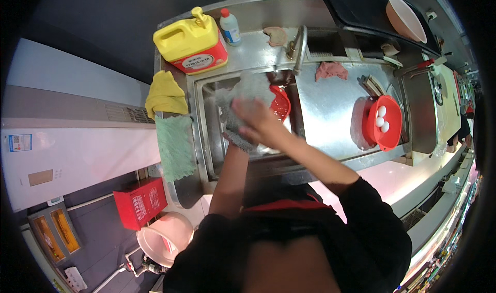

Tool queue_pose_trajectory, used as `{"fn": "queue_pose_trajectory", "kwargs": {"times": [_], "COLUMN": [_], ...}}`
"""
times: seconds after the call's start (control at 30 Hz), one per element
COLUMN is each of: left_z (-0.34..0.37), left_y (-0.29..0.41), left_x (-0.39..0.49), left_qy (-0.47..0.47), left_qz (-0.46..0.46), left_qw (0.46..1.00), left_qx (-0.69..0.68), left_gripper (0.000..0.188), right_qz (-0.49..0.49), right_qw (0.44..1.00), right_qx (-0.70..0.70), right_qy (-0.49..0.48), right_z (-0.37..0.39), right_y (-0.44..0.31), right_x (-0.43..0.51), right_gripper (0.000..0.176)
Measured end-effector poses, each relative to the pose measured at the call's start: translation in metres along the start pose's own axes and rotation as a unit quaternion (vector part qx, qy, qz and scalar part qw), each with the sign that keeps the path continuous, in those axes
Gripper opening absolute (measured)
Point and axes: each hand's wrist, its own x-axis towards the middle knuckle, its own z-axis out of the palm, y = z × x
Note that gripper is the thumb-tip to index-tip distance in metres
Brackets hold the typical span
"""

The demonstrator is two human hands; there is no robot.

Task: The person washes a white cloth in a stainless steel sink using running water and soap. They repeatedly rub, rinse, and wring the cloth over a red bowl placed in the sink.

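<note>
A grey cloth (248, 87) is spread over the sink basin (207, 138), blurred by motion. My right hand (259, 122) lies on the cloth with its fingers spread against it; whether it grips the fabric is unclear. The cloth covers my left hand, and only the wrist and forearm show below it. Behind the cloth, a red plastic basket (281, 103) sits in the basin. The metal faucet (301, 49) stands at the basin's back right.
A yellow detergent jug (190, 43) and a red-capped bottle (231, 27) stand behind the basin. Yellow (166, 93) and green cloths (175, 147) lie left. On the right drainboard are a pink cloth (332, 71) and a red basket (393, 122) with several eggs (380, 121).
</note>
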Motion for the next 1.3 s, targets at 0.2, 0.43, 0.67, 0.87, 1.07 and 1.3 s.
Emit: {"fn": "queue_pose_trajectory", "kwargs": {"times": [0.2,0.43,0.67,0.87,1.07,1.3], "left_z": [0.039,0.047,0.049,0.034,0.029,0.017], "left_y": [0.019,0.03,0.028,0.016,-0.004,0.041], "left_x": [-0.004,-0.008,-0.035,-0.059,-0.095,-0.103], "left_qy": [-0.046,-0.055,-0.082,-0.019,0.046,0.061], "left_qz": [-0.026,-0.034,-0.111,-0.13,-0.113,-0.184], "left_qw": [0.99,0.989,0.979,0.99,0.972,0.903], "left_qx": [-0.128,-0.133,-0.153,-0.045,-0.201,-0.383], "left_gripper": [0.038,0.041,0.043,0.043,0.05,0.044], "right_qz": [0.093,0.07,0.279,0.282,0.3,0.179], "right_qw": [0.984,0.989,0.758,0.601,0.544,0.52], "right_qx": [-0.038,0.133,0.59,0.743,0.768,0.82], "right_qy": [0.145,0.009,0.008,0.081,0.16,0.158], "right_z": [-0.01,-0.002,-0.049,-0.026,-0.037,-0.049], "right_y": [0.017,0.017,0.063,0.045,0.054,-0.005], "right_x": [-0.005,-0.078,-0.036,-0.036,-0.014,-0.024], "right_gripper": [0.069,0.069,0.051,0.037,0.03,0.02]}}
